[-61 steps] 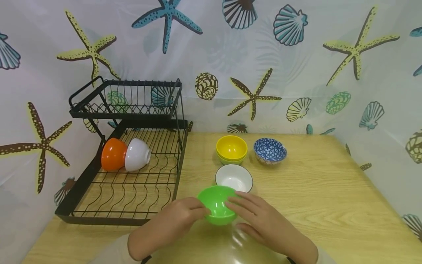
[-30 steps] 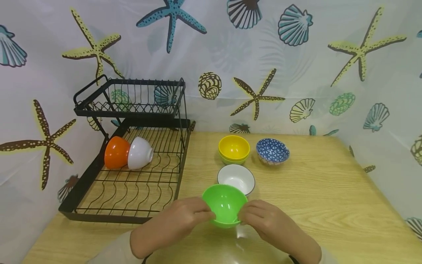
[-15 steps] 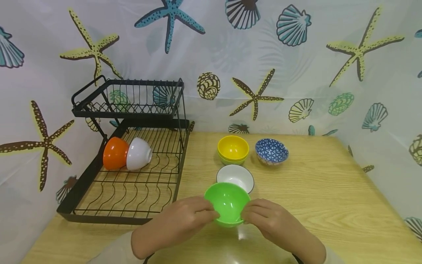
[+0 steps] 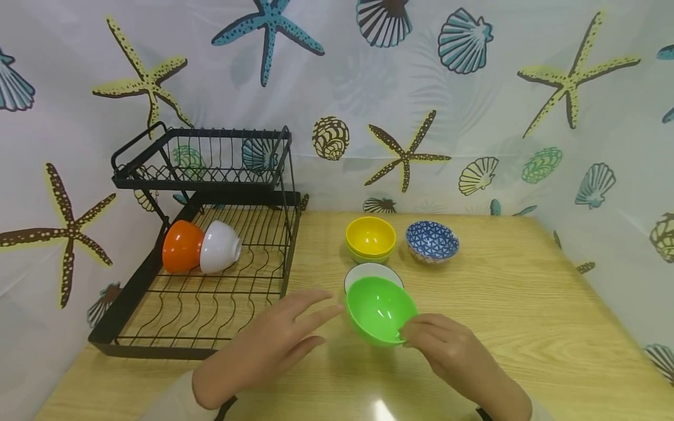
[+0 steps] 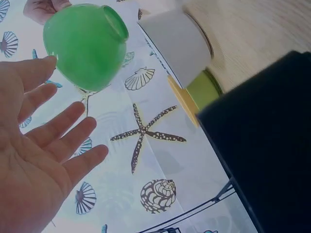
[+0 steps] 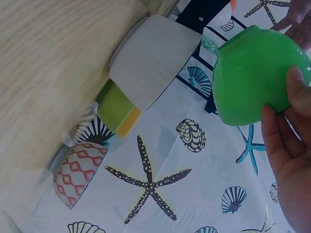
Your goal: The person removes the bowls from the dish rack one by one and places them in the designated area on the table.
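A bright green bowl (image 4: 380, 310) hangs tilted above the table, its inside toward the head camera. My right hand (image 4: 444, 351) pinches its right rim between thumb and fingers; the right wrist view shows the thumb against the green bowl (image 6: 262, 77). Left of the bowl is my left hand (image 4: 274, 342), fingers spread and apart from the bowl in the head view. In the left wrist view the palm and fingers of the left hand (image 5: 43, 131) hold nothing. Behind the green bowl stands a white bowl (image 4: 368, 272) with a dark rim, partly covered by it.
A yellow bowl (image 4: 371, 237) is stacked in a green one behind the white bowl, with a blue patterned bowl (image 4: 432, 241) to its right. At left, a black two-tier dish rack (image 4: 210, 351) holds an orange bowl (image 4: 181, 247) and a white bowl (image 4: 220, 247) on their sides.
Both hands held the green bowl's rim half a second ago. The left hand has let go and moved left, while the right hand has carried the bowl slightly right and away, tilting it.
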{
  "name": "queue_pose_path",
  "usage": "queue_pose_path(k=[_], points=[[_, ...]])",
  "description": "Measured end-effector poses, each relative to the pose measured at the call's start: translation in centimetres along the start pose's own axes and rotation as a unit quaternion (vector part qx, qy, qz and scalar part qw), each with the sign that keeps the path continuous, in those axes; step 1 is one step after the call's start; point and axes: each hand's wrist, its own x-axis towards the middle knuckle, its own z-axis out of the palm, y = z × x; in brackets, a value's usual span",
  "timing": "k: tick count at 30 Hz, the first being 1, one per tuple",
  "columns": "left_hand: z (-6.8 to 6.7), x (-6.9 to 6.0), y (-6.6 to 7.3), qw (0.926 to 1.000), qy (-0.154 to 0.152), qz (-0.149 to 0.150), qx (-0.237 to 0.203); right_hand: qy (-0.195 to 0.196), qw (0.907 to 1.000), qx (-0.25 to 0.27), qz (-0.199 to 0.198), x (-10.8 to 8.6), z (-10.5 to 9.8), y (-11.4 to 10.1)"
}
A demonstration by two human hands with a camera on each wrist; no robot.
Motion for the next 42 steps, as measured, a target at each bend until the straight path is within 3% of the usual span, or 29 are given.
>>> queue_pose_path(k=[6,9,13,17,21,26,36,42], points=[[0.1,-0.5,-0.7,0.9998,-0.015,-0.006,0.012,0.012,0.9985,-0.026,0.046,-0.8,-0.5,0.7],[0.2,-0.8,-1.1,0.9995,-0.020,-0.005,0.022,-0.004,0.9949,-0.045,0.090,-1.4,-1.2,1.4],[0.1,-1.0,-1.3,0.9983,-0.045,-0.025,0.026,-0.023,0.9871,-0.082,0.136,-2.2,-2.3,2.5],[0.1,-1.3,-1.4,0.9958,-0.069,-0.049,0.034,-0.014,0.9833,-0.116,0.140,-2.9,-2.9,3.8],[0.1,-1.6,-1.5,0.9940,-0.082,-0.061,0.038,-0.034,0.9767,-0.140,0.159,-3.7,-3.1,4.7],[0.1,-1.6,-1.5,0.9922,-0.097,-0.071,0.033,-0.081,0.9605,-0.150,0.220,-4.3,-3.1,5.3],[0.1,-1.7,-1.6,0.9920,-0.099,-0.067,0.040,-0.189,0.9185,-0.137,0.319,-4.6,-2.2,6.2],[0.3,-1.9,-1.7,0.9941,-0.086,-0.052,0.042,-0.205,0.9083,-0.131,0.341,-4.4,-1.6,6.3]])
